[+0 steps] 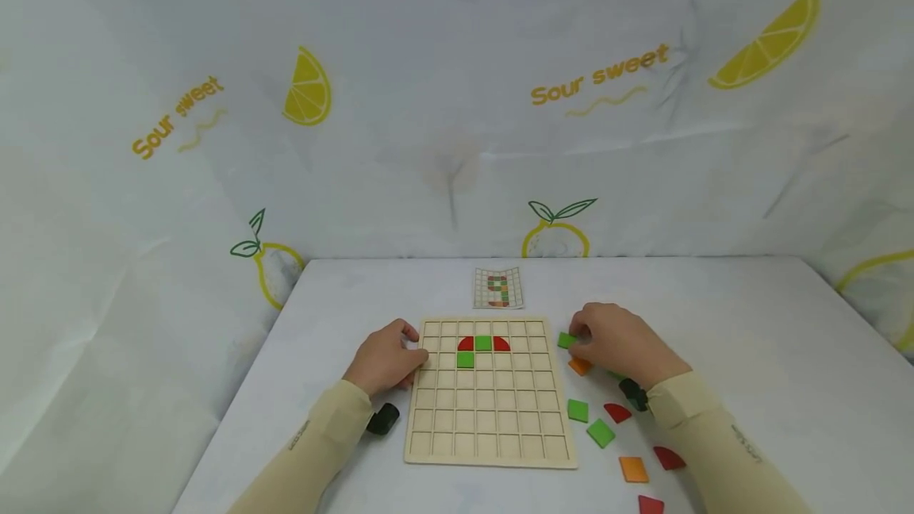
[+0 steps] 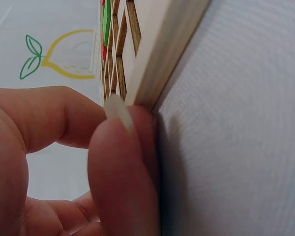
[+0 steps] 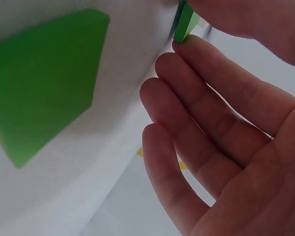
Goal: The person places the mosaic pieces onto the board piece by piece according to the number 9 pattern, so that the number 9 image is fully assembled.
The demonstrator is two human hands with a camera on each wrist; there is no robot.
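Note:
On the white table lies a pale wooden grid board (image 1: 493, 423). Two red quarter-round tiles with a green square tile (image 1: 483, 343) between them form a row near its top; another green square (image 1: 466, 359) sits below the left red one. My left hand (image 1: 385, 357) holds the board's left edge, thumb and fingers at the rim in the left wrist view. Right of the board, my right hand (image 1: 620, 343) pinches a green tile (image 3: 186, 23) between index finger and thumb, the thumb tip partly out of the right wrist view. An orange tile (image 1: 580, 366) lies beneath this hand.
A small printed pattern card (image 1: 498, 289) lies beyond the board. Loose tiles lie right of the board, among them a green square (image 1: 601, 433), an orange square (image 1: 633, 469) and a red quarter-round (image 1: 669, 458). A lemon-print cloth (image 1: 428, 165) hangs behind the table.

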